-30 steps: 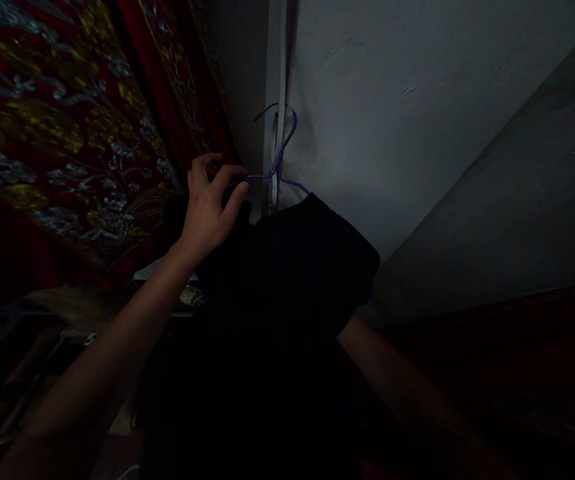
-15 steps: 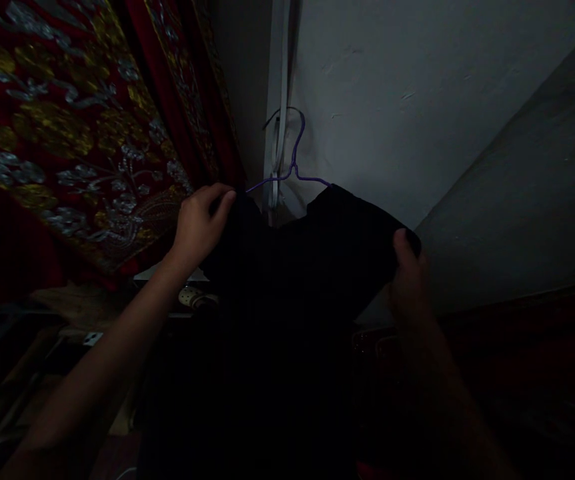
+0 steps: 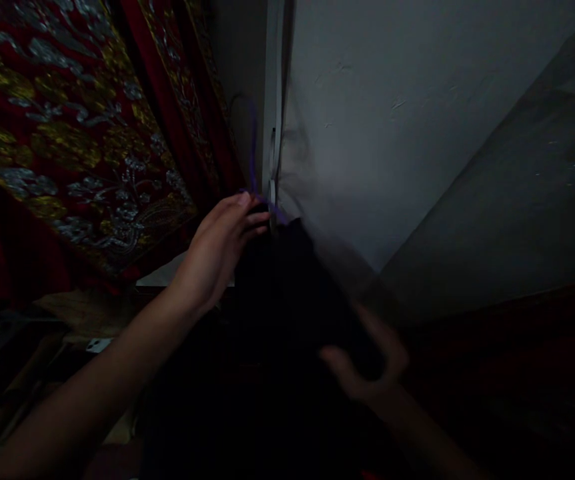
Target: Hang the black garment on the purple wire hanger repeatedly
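Observation:
A black garment (image 3: 287,287) hangs on a purple clothes hanger (image 3: 253,150), whose hook points up and blurs with motion. My left hand (image 3: 220,250) is closed around the hanger near its neck, at the garment's collar. Lower on the right, my right hand (image 3: 377,363) is smeared by motion. Its thumb and fingers are spread apart beside the garment's right side, with dark cloth between them. Folds and the lower part of the garment are lost in the dark.
A red cloth with gold and silver sequins (image 3: 67,133) hangs at the left. Behind the hanger, a pale strip (image 3: 272,80) runs up beside the grey wall (image 3: 377,133). Dim items, including a brownish piece (image 3: 82,313), lie at lower left.
My left hand has shifted from the garment's shoulder to the hanger's neck. The hanger has turned and moved left. My right hand has come inward and down, its fingers spreading from the sleeve.

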Available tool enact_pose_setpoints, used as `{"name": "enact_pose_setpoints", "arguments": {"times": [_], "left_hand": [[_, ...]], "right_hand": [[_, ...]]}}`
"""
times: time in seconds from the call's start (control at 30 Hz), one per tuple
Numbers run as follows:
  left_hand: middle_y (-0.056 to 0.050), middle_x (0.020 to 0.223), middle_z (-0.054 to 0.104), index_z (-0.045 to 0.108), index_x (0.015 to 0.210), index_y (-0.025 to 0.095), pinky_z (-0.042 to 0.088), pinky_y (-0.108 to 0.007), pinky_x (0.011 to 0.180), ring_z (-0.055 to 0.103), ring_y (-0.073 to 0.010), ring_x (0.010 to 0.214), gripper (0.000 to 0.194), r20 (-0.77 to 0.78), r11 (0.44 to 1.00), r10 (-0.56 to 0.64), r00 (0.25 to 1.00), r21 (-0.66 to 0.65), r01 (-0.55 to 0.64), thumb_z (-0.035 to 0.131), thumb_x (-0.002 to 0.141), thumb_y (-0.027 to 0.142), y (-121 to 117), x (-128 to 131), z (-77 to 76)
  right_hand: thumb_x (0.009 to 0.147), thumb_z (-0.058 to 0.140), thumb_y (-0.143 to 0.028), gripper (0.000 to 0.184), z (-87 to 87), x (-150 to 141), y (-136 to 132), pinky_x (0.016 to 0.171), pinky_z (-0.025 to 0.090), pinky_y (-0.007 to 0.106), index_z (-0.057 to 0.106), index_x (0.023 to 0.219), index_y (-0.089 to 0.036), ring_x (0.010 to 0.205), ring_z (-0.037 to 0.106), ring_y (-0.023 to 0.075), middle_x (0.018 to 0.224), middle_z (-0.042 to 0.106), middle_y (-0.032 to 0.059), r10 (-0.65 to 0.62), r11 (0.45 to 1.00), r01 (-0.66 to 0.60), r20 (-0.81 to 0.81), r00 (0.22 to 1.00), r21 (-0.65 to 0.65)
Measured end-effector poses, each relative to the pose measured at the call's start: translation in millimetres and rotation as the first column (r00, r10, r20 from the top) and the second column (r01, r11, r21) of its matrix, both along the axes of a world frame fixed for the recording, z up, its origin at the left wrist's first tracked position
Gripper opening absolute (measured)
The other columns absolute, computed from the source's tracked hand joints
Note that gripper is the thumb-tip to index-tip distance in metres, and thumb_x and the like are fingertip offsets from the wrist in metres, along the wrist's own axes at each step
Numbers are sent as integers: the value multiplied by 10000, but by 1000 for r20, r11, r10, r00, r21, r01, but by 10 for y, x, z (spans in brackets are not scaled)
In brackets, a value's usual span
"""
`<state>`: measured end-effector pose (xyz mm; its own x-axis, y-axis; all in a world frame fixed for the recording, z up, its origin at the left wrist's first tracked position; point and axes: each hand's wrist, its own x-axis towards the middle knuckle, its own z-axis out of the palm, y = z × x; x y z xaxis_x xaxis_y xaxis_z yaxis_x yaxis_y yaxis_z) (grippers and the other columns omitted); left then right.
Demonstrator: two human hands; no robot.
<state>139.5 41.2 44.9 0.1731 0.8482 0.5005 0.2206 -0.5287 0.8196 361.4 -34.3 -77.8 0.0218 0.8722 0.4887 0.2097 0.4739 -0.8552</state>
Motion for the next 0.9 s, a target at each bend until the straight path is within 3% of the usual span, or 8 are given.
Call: {"name": "enact_pose_setpoints", "arguments": {"times": [0.1, 0.17, 0.3, 0.4, 0.47, 0.57, 0.67, 0.9], "left_hand": [[-143, 1226, 693, 669, 1060, 187, 586, -368, 696, 677, -184, 804, 427, 128, 933, -121, 984, -325, 157, 369, 1027, 489, -130, -128, -62], [-139, 1153, 712, 671, 1008, 187, 480, -298, 515, 531, -116, 584, 311, 193, 847, -150, 970, -481, 226, 540, 947, 462, -220, -278, -182], [-31, 805, 675, 668, 1080, 222, 290, -217, 414, 370, -84, 480, 346, -6, 806, -161, 987, -578, 128, 664, 874, 500, -418, -649, -451], [24, 615, 575, 706, 1047, 253, 345, -217, 436, 480, -127, 511, 309, -224, 878, -124, 967, -479, 1, 660, 878, 508, -535, -903, -477], [20, 576, 564, 740, 956, 254, 419, -230, 487, 544, -149, 545, 278, -314, 897, -163, 935, -442, 8, 641, 890, 505, -565, -1028, -405], [-3, 589, 602, 696, 694, 229, 476, -254, 545, 579, -161, 577, 365, -385, 936, -102, 917, -350, -43, 626, 894, 525, -517, -1125, -294], [-12, 693, 675, 675, 717, 223, 492, -268, 554, 594, -165, 599, 316, -320, 956, 153, 935, -191, -222, 676, 867, 501, -393, -1106, -303], [-34, 1073, 657, 656, 1114, 269, 535, -381, 915, 636, -216, 998, 190, 38, 745, 589, 807, 362, -561, 643, 928, 303, -350, -798, -664]], "right_hand": [[778, 806, -458, 518, -32, -246, -60, 890, 622, 419, 695, 1260, -301, 1082, 711, 285, 1190, 728, 83, 418, 872, -488, 456, 786, 42], [871, 740, -347, 511, -24, -275, 50, 972, 587, 394, 621, 1362, -271, 1200, 663, 253, 1343, 660, 98, 483, 792, -611, 615, 623, -3], [948, 639, -270, 359, -93, -95, 474, 1062, 524, 433, 638, 1305, -304, 1226, 629, 233, 1303, 648, 89, 174, 937, -284, 434, 884, 202], [918, 673, -361, 532, -201, 18, 766, 1188, 383, 525, 543, 1429, -289, 1388, 495, 282, 1460, 542, 120, -21, 979, -44, 316, 948, 198], [912, 664, -438, 566, -273, 28, 870, 1192, 372, 525, 543, 1436, -263, 1406, 480, 293, 1492, 531, 121, 31, 994, -59, 280, 960, 92], [918, 625, -545, 388, -342, -9, 898, 936, 569, 422, 736, 1115, -230, 1053, 693, 265, 1121, 740, 83, 224, 969, -200, 183, 957, -144], [846, 670, -645, 438, -269, -31, 916, 597, 545, 290, 733, 816, -212, 659, 642, 184, 724, 695, 16, 222, 940, -225, -41, 974, -255], [716, 801, -618, 424, 542, 104, 1391, 723, 590, 335, 683, 835, -228, 780, 692, 200, 753, 684, -7, -87, 995, 100, -436, 896, 9]]}}
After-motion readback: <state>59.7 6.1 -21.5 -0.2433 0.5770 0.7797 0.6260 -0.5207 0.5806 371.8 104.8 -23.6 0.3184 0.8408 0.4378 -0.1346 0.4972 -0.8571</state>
